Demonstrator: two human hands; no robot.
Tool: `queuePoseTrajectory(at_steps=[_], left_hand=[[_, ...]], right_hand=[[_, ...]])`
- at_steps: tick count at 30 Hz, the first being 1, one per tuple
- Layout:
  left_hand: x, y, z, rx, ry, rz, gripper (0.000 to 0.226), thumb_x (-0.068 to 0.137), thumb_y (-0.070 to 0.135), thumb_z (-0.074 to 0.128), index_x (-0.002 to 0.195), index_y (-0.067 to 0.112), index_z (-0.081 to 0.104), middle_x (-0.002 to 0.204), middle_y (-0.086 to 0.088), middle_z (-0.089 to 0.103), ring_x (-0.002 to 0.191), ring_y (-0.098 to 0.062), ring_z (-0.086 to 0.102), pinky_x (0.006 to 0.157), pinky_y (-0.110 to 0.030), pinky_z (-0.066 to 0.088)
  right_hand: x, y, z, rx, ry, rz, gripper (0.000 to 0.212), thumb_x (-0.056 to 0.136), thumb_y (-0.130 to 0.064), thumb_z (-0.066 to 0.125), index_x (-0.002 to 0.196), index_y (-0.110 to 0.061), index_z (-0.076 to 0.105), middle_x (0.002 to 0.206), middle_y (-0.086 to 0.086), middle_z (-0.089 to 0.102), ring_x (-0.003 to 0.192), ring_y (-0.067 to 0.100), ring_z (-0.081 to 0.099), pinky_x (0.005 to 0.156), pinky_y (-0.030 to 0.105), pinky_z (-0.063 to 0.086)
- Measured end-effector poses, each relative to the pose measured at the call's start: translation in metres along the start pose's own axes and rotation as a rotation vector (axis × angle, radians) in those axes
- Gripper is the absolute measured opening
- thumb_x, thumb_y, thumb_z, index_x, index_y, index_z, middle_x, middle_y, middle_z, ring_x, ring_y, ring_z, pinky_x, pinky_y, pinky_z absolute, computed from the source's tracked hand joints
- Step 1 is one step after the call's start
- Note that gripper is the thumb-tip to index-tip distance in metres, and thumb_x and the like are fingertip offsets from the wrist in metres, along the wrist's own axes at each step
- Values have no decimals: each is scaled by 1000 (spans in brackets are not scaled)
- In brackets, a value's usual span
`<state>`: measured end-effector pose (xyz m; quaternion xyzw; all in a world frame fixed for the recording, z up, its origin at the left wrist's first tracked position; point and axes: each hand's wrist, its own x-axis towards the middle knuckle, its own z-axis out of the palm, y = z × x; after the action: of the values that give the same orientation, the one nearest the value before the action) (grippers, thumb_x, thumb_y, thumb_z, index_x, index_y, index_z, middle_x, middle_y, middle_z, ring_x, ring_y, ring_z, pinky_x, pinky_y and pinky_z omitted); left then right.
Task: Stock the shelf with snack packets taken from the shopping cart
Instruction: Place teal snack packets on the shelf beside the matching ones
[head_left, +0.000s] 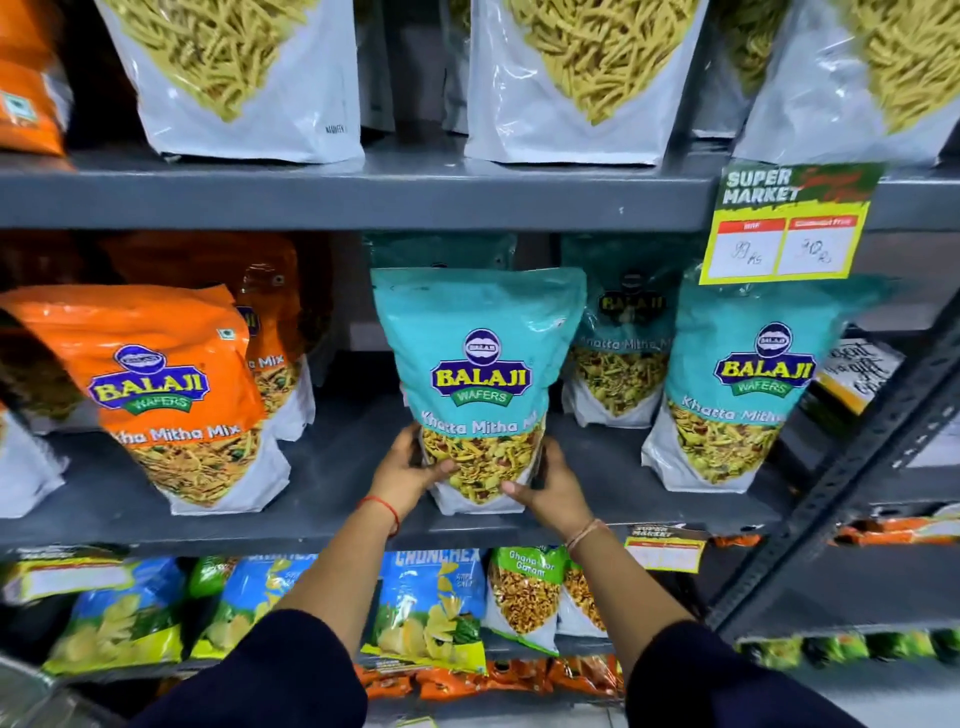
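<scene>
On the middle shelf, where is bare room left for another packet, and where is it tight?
Bare middle shelf shows between the orange packet and the held teal packet, gripped by left hand and right hand; a narrower strip lies between it and the right teal packet. The left end is crowded.

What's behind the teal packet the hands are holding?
A second teal packet shows only its top above the held packet; its body and anything deeper are covered.
</scene>
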<state>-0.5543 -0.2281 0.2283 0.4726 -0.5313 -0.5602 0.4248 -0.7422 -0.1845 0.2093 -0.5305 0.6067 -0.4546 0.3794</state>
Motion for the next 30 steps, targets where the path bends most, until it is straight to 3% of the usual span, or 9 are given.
queuePoseTrajectory(at_steps=[10, 14, 16, 19, 22, 24, 26, 28, 30], left_hand=[[-6, 1, -34, -55, 42, -80, 58, 80, 1, 61, 124, 31, 36, 116, 6, 50, 104, -20, 50, 73, -33, 47], [-19, -7, -32, 10, 96, 59, 61, 77, 5, 66, 129, 16, 36, 132, -6, 49, 123, -27, 46, 100, -43, 41], [-43, -20, -30, 185, 364, 151, 63, 78, 34, 65, 130, 12, 38, 129, -17, 51, 119, -31, 49, 99, -42, 41], [-81, -37, -9, 628, 578, 301, 80, 77, 71, 30, 113, 4, 50, 107, -25, 52, 99, -41, 52, 84, -49, 45], [-81, -40, 47, 760, 482, 396, 83, 80, 69, 21, 102, -2, 55, 102, -29, 54, 96, -46, 52, 86, -54, 45], [-66, -30, 93, 714, 364, 412, 80, 79, 70, 24, 103, 1, 56, 104, -26, 55, 99, -44, 52, 90, -50, 44], [-45, -19, 137, 561, 229, 362, 71, 76, 66, 40, 112, 7, 52, 111, -20, 52, 106, -38, 51, 94, -41, 41], [-19, -9, 184, 336, 96, 254, 67, 75, 41, 65, 128, 9, 39, 128, -17, 45, 117, -32, 47, 100, -35, 40], [8, -1, 221, 140, -34, 137, 79, 74, 14, 71, 137, 10, 24, 143, -17, 31, 130, -31, 36, 109, -41, 33]], right_hand=[[3, -11, 39, 43, -8, -5, 65, 75, -6, 72, 129, -12, 36, 127, 7, 53, 121, 26, 48, 94, 27, 38], [-15, -5, 35, 94, 20, 0, 86, 67, -7, 78, 137, -13, 29, 143, 8, 40, 131, 25, 39, 109, 44, 37], [-42, 9, 31, 30, 130, 3, 88, 71, -18, 77, 141, -18, 24, 149, 6, 30, 136, 23, 31, 112, 48, 34], [-82, 36, 5, -186, 398, -28, 70, 79, -59, 50, 133, -16, 38, 142, 10, 38, 134, 27, 34, 110, 44, 35], [-93, 53, -53, -161, 647, -12, 74, 82, -66, 32, 125, -7, 45, 134, 19, 43, 126, 33, 40, 103, 44, 39], [-83, 54, -97, -75, 732, 15, 49, 93, -36, 40, 131, -4, 39, 142, 20, 36, 131, 33, 35, 106, 39, 32], [-65, 50, -136, 28, 766, 36, 45, 96, -16, 40, 138, -3, 30, 149, 18, 27, 137, 31, 28, 112, 40, 26], [-47, 50, -172, 125, 770, 72, 48, 97, -16, 36, 142, -5, 22, 153, 15, 21, 139, 29, 25, 114, 41, 25], [-32, 51, -193, 225, 745, 123, 47, 99, -16, 32, 143, -6, 18, 154, 14, 19, 138, 29, 25, 107, 31, 27]])
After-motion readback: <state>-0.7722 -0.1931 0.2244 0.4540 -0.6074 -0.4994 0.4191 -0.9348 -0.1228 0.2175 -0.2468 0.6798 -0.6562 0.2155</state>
